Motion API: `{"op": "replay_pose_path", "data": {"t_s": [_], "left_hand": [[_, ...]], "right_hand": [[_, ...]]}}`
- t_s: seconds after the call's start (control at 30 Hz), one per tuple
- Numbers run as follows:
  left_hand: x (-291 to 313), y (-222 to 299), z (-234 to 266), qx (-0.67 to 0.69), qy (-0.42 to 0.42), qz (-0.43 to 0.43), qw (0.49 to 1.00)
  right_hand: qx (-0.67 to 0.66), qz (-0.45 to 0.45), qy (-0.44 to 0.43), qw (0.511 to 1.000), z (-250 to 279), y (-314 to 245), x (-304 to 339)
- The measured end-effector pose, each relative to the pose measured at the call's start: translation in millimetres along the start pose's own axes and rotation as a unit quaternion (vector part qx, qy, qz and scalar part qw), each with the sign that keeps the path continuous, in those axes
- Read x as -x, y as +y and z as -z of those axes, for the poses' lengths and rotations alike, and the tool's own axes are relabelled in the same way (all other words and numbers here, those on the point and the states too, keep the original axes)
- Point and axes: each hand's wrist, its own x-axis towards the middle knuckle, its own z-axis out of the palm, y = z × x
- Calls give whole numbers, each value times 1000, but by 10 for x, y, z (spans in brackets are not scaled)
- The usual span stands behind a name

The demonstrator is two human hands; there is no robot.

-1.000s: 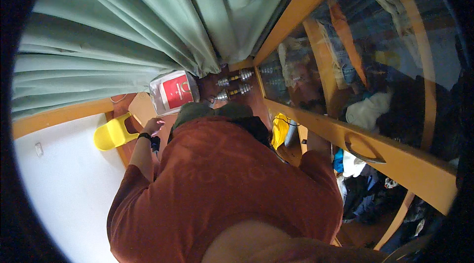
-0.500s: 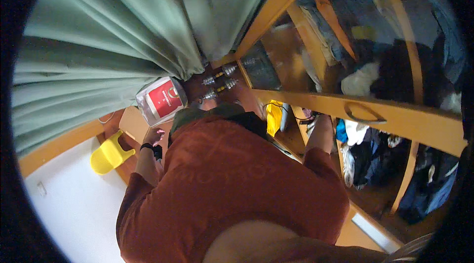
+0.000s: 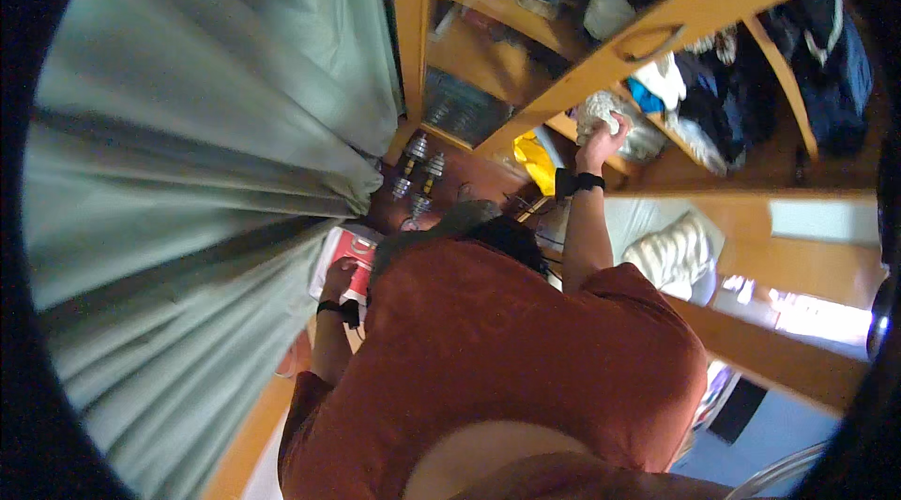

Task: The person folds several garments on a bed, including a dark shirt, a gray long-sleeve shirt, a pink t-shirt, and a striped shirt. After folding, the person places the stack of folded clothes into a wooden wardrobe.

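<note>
My right hand, with a black band at the wrist, reaches into the wardrobe and is closed on a bunched whitish patterned cloth. What kind of cloth it is cannot be made out. Just beyond it lie white and blue garments on the shelf. On the other side, my left hand, also banded in black, is at the red and white package beside the curtain. It overlaps the package's red face; its fingers are too blurred and small to show whether they grip.
A wooden-framed wardrobe door with glass stands at the upper right. Green curtains hang along the left. Metal dumbbells lie on the floor ahead, near a yellow bag-like item. A striped cushion is to the right.
My view has swung to the right. My right hand, hidden inside the wardrobe before, now shows with the whitish cloth. My left hand has moved up against the red and white package.
</note>
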Motion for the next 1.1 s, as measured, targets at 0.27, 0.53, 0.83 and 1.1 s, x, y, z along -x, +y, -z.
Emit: {"op": "replay_pose_path", "data": {"t_s": [0.27,0.53,0.83,1.1], "left_hand": [[-706,1953,479,-218,-172,-300,912],[290,3998,-1378,-81,-401,-363,837],[1945,3960,-2268,88,-542,-284,786],[3819,2918,-3464,54,-610,-279,740]], "right_hand": [[174,49,-126,975,912,-827,1450],[215,52,-295,930,1668,-1747,2209],[139,20,-280,950,3250,-2600,3140],[28,-119,-86,989,5422,-2870,4525]]}}
